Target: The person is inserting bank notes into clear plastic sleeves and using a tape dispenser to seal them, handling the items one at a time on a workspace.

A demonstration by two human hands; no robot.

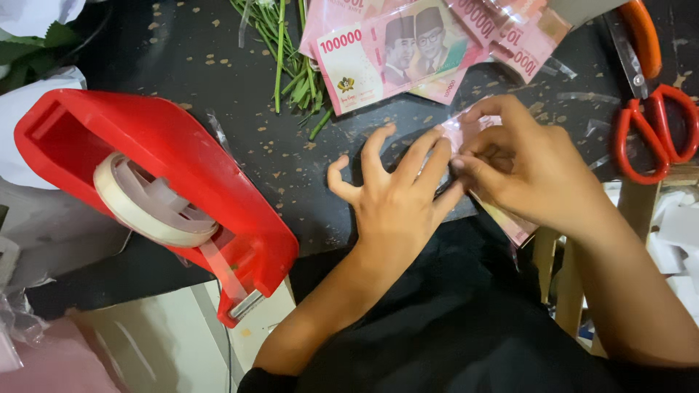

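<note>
A pink banknote (473, 131) is pinned flat on the dark tabletop (218, 87), pinched shut at its near edge by the right hand (531, 175), with the left hand (397, 193) splayed open, fingertips pressed just beside it.

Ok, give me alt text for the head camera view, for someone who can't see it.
Two bare hands, the left hand and the right hand, press and fold a pink banknote on a dark table. A red tape dispenser sits at left, more pink banknotes and green stems lie above, and orange scissors lie at right.
</note>
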